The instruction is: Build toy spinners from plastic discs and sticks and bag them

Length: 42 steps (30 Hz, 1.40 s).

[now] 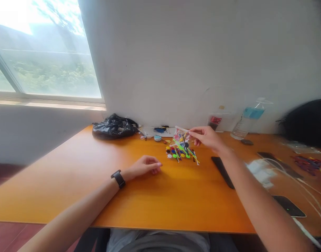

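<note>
Right fingers (194,134) pinch a bag (180,135), left fingers (155,170) half-curled.

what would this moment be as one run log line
right hand: pinches clear plastic bag | left hand: on orange wooden table | near bag: small round multicoloured pieces

Blk plastic bag (114,126) at table's (58,182) back L corner. Clear btl (239,127) w/ blue label (253,113) nr back edge, R half; blk rounded item (307,120) at back R corner. Phone (289,205) nr front R corner, white cable (306,231) just beside. Window (52,66) past L edge.
</note>
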Motion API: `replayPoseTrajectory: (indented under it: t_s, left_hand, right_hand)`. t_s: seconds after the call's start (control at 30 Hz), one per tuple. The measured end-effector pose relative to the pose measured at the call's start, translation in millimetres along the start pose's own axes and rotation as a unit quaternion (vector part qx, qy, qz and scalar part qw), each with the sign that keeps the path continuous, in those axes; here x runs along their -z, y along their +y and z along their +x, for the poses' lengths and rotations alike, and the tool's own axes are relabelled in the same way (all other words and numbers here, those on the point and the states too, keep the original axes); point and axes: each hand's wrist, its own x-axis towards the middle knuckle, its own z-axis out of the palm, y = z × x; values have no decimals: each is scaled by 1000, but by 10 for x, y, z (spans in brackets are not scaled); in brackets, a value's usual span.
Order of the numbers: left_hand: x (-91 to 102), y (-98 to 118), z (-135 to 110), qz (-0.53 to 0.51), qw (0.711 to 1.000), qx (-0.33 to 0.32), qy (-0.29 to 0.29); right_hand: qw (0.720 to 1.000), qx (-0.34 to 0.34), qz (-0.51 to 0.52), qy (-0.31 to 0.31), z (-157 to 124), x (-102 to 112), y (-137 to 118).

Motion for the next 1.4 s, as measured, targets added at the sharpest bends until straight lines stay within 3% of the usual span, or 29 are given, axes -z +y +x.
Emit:
replayPoseTrajectory:
  t_s: [0.07, 0.13, 0.23, 0.33, 0.5, 0.67, 0.93, 1.07, 1.23, 1.4]
  left_hand:
    - [4, -21, 20, 1, 1000, 3, 0]
    - [11, -51, 47, 3, 1000, 2, -1]
    - [22, -93, 83, 4, 1000, -1, -1]
    - [29, -106, 94, 1, 1000, -2, -1]
    - [44, -126, 95, 9, 1000, -11, -11]
    - [43, -139, 91, 10, 1000, -6, -14]
    - [6, -80, 55, 78, 997, -19, -5]
    - [0, -142, 75, 100, 994, -38, -2]
    - [-25, -151, 63, 94, 994, -54, -17]
    - [-58, -134, 49, 100, 993, -60, -3]
  right_hand:
    - [992, -5, -126, 18, 309, 85, -16]
    - [955, 21, -286, 70, 623, 107, -11]
    - [834, 54, -538, 113, 992, 6, 57]
    - [811, 52, -576, 92, 1170, -226, 246]
    - [796, 56, -603, -6, 1190, -647, 718]
    - [793, 60, -605, -31, 1183, -744, 915]
    - [822, 96, -562, 23, 929, -561, 725]
    - [843, 118, -524, 29, 625, -531, 663]
    - [905, 159, -393, -25, 53, -657, 611]
    - [907, 222, -354, -55, -476, -893, 611]
